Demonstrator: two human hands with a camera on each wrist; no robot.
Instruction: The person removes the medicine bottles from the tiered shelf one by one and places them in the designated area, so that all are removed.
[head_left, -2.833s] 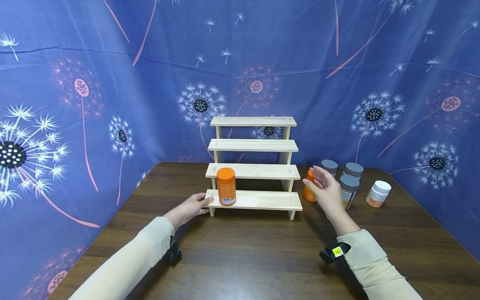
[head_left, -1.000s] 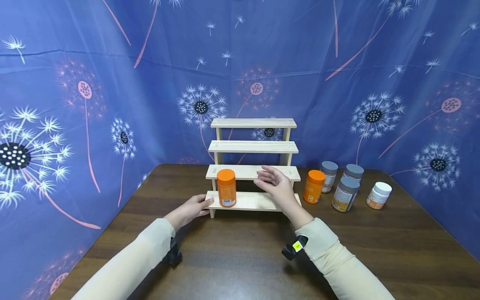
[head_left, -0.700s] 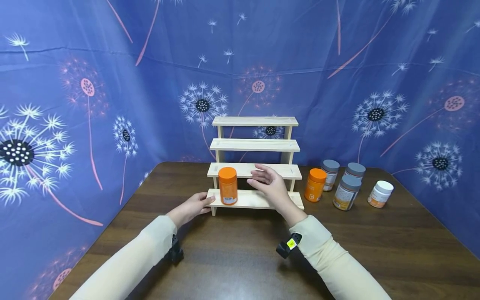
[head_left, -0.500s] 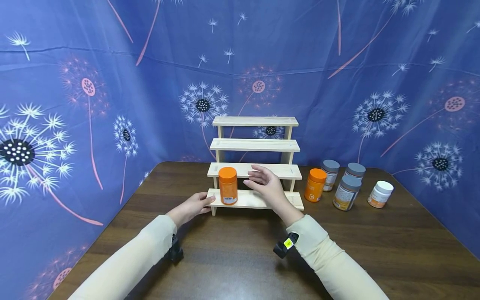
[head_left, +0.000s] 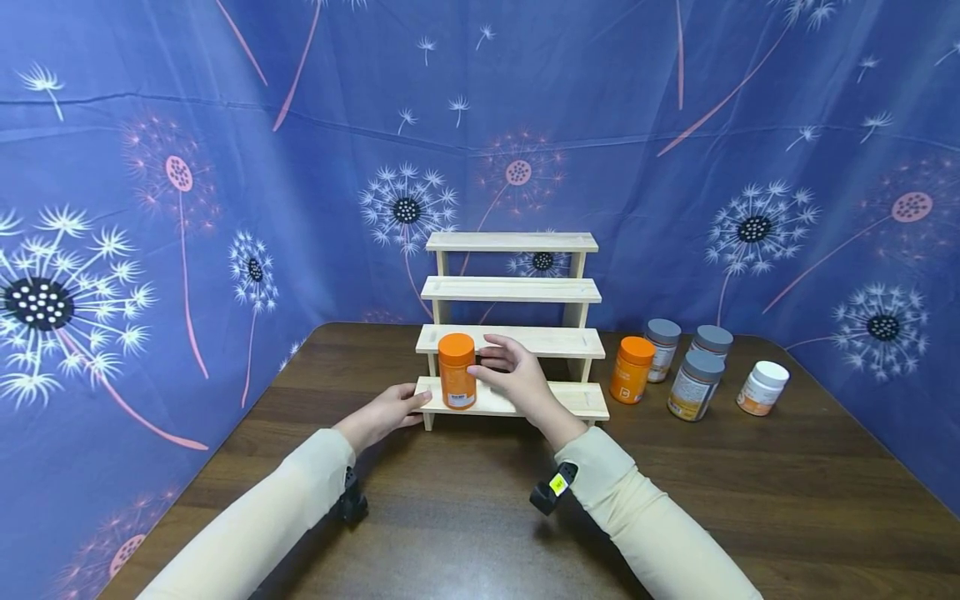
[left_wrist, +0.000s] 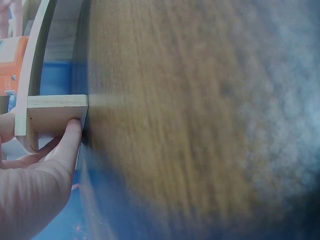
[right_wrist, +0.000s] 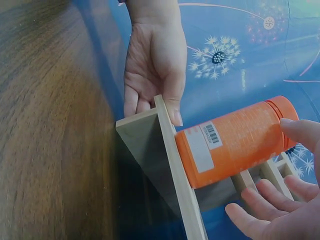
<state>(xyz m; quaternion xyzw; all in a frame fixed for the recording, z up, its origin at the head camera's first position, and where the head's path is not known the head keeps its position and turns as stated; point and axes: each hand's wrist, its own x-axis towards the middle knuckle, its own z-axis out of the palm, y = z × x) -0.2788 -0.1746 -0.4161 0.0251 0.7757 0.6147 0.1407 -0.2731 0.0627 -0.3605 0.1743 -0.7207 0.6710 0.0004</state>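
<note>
In the head view a wooden tiered display stand (head_left: 551, 398) stands on the table. On the left part of its lowest step is an upright orange supplement bottle (head_left: 457, 377) with an orange lid. My left hand (head_left: 381, 417) grips that step's left end, thumb on top and fingers against the side leg (left_wrist: 57, 114) in the left wrist view. My right hand (head_left: 520, 385) is at the bottle's right side, fingers apart and not curled round it. In the right wrist view its thumb (right_wrist: 300, 131) appears to touch the bottle (right_wrist: 235, 142) just below the lid.
Right of the stand, on the brown table (head_left: 465, 517), are a second orange bottle (head_left: 630, 371), several grey-lidded bottles (head_left: 692, 387) and a white-lidded bottle (head_left: 761, 389). A blue dandelion-print cloth (head_left: 630, 125) hangs behind and at the sides.
My right hand has come left from the second orange bottle, across the lowest step, to the bottle on the stand. My left hand keeps its grip, and the bottle stands where it was.
</note>
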